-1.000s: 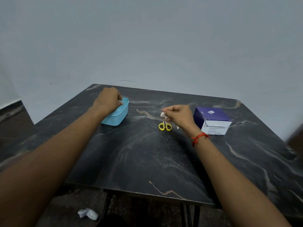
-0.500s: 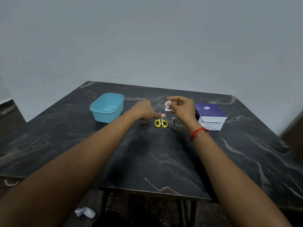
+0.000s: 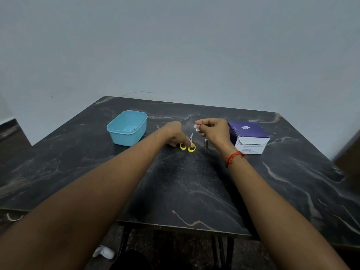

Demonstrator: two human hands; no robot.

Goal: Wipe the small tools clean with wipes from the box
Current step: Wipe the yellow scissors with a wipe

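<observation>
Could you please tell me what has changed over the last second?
The left hand left the blue tub, moved right to the yellow scissors and now grips their handles. The right hand still pinches the white wipe; the nail clipper and wipe box stayed put.

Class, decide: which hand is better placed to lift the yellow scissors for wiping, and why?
Left. The left hand touches the handles of the yellow scissors on the table. The right hand is raised and pinching the wipe, so it is occupied and suited to wiping.
</observation>
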